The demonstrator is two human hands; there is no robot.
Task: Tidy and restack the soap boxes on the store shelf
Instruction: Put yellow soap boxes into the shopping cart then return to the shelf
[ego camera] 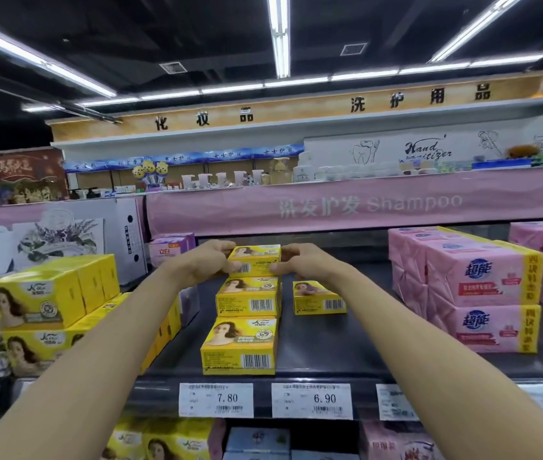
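Yellow rear box is being gripped by left hand and right hand; middle box and front box are lying before it, fourth box nearer, right of it.

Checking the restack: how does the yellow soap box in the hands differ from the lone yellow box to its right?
The held box is gripped by the left hand and right hand; the lone box sits untouched on the shelf. The held box lines up behind two yellow boxes; the lone box stands apart. Both are yellow, barcodes facing forward.
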